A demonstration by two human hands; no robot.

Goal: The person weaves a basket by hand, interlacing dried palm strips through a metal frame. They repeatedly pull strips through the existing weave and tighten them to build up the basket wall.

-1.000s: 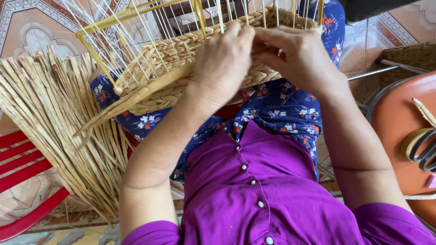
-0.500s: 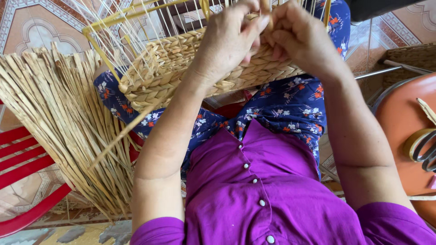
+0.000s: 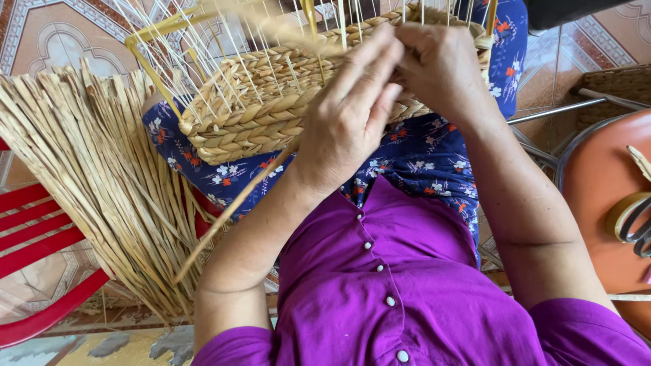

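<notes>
Head view of basket weaving in progress. A partly woven basket (image 3: 285, 102) rests on the person's lap, on blue flowered cloth (image 3: 407, 152), tipped so that its open frame points away. Several braided rows of pale straw already wrap the lower wall; above them the thin white uprights (image 3: 224, 41) and the yellow frame bars (image 3: 146, 57) stand bare, so by this showing most of the wall's height is left to weave. The left hand (image 3: 349, 118) lies over the near wall, fingers extended and loosely curled; a long loose strand (image 3: 230, 213) runs from beneath it down toward the left, though the grip itself cannot be made out. The right hand (image 3: 441, 64) is curled at the rim, fingertips pressed into the braid; what it pinches is hidden. A bundle of dry straw (image 3: 95, 183) fans out at left beside a red chair (image 3: 41, 264). An orange round surface (image 3: 600, 203) is cut off at right. The basket's far end runs out of frame.
</notes>
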